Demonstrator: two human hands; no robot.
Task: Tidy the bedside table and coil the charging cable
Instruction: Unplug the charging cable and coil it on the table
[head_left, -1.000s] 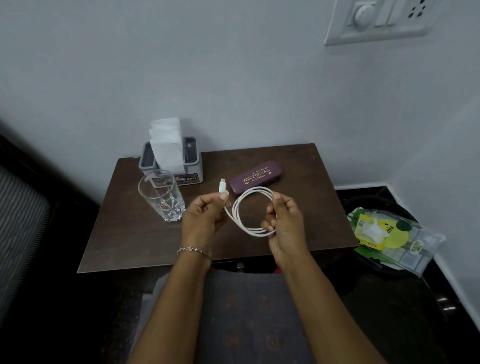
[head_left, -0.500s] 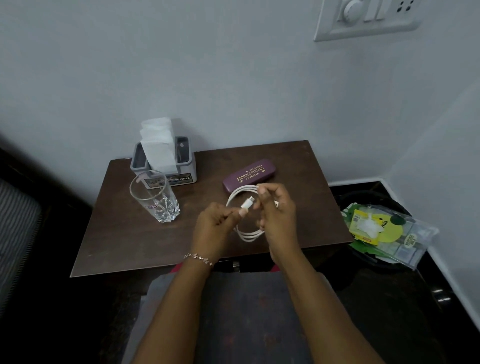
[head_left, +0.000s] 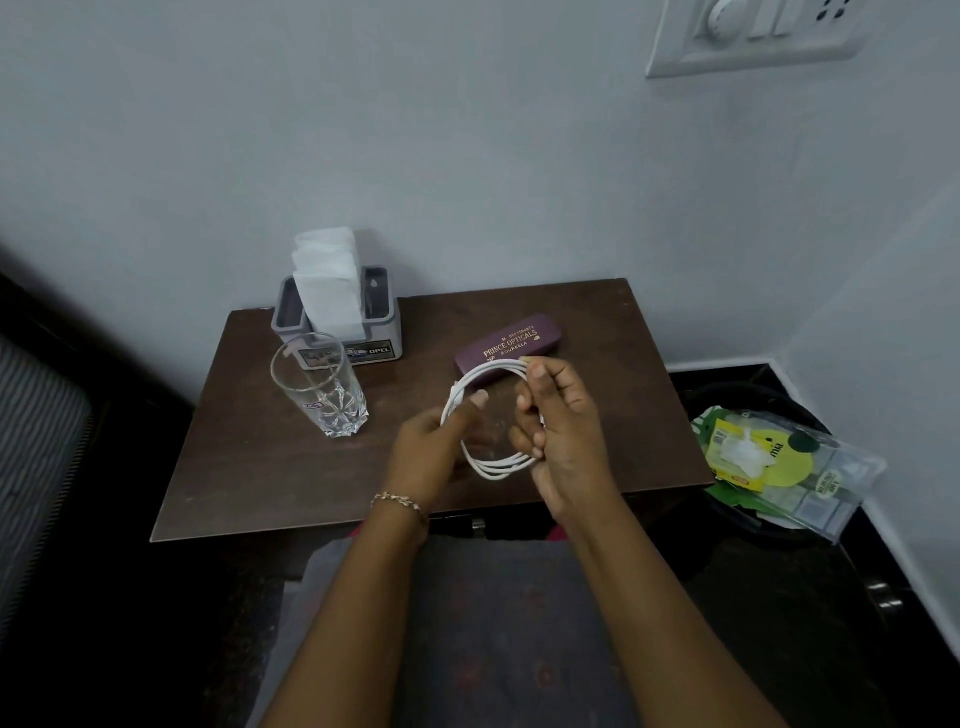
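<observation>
A white charging cable (head_left: 493, 370) is wound into a loop of several turns above the brown bedside table (head_left: 249, 467). My right hand (head_left: 563, 436) pinches the loop's right side, fingers closed on the strands. My left hand (head_left: 434, 452), with a bracelet at the wrist, holds the loop's left side, thumb pressed on the cable near its white plug. A maroon glasses case (head_left: 511, 340) lies on the table just behind the loop. A clear drinking glass (head_left: 322, 389) stands at the left, in front of a grey tissue holder (head_left: 384, 332) with white tissues.
A dark bin (head_left: 727, 400) on the floor to the right of the table holds a plastic packet (head_left: 779, 467) with green and yellow print. A switch plate (head_left: 753, 36) sits high on the wall. My lap lies below the table's front edge.
The cable's plug end has been brought round and laid into the loop at its left side. My left hand has slid left along the coil; the loop now shows more turns.
</observation>
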